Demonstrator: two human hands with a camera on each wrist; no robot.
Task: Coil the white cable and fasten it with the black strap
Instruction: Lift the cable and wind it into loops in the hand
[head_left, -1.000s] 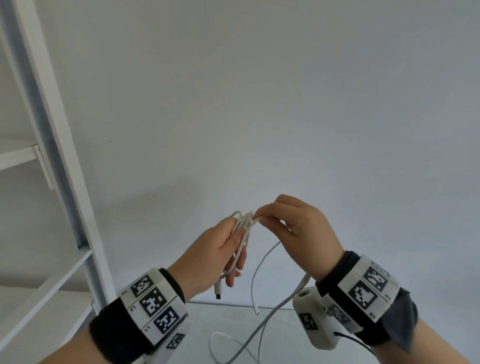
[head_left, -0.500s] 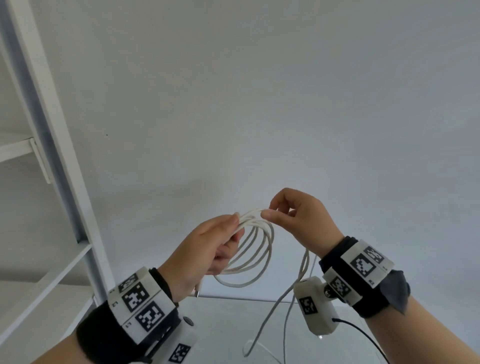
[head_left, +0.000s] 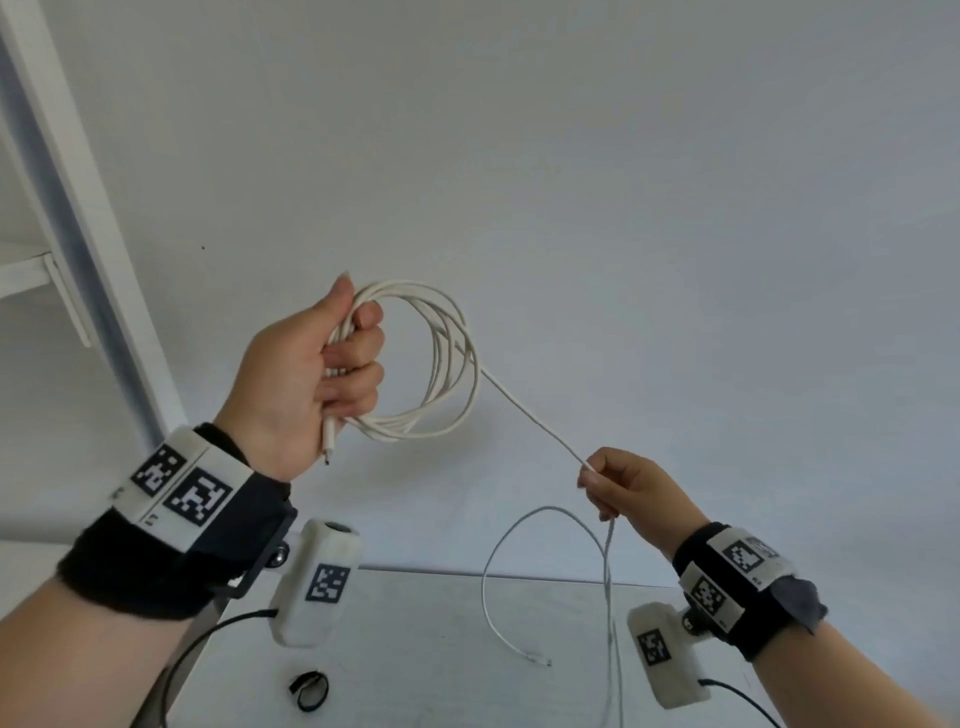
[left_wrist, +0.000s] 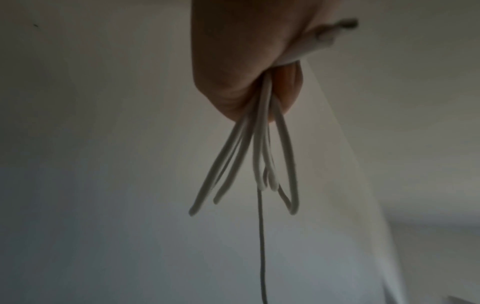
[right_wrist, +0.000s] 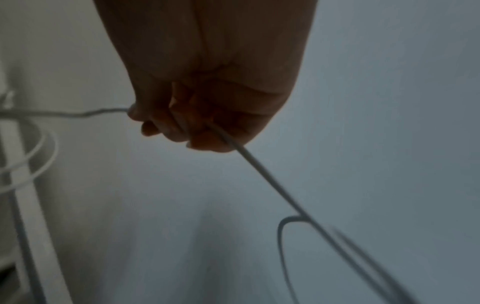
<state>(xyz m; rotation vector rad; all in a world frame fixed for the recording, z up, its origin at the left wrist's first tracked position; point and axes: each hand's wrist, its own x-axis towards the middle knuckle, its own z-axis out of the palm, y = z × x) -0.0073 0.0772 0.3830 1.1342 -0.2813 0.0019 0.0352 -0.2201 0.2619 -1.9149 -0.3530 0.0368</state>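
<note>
**Q:** White cable (head_left: 452, 358): where is it, and how far along is the coiling?

**A:** Several round loops are bunched in the left hand (head_left: 306, 374), left of centre in the head view. That hand's grip is closed around the bundle, fingers curled over it, and one plug end pokes out below the fist. From the loops a straight run slants down to the right hand (head_left: 631, 488), at centre right, whose grip pinches the strand between thumb and fingertips. Below that hand the remainder hangs in a loose arc, and the far plug lies on the worktop (head_left: 441, 634) at the bottom of the frame. So the coiling looks partly done, with a fair length left to wind.

**Q:** And the black strap (head_left: 310, 690)?

**A:** It lies on the worktop at lower centre-left, curled into a small ring, with neither hand touching it. Fastening has not begun.

**Q:** What do the materials look like?

**A:** The cable is thin, round and smooth, off-white, and limp enough to sag. The strap is a narrow, flat, matte band. The worktop is pale grey and smooth. A white shelf frame (head_left: 78, 208) stands at the left edge against a plain wall.
</note>
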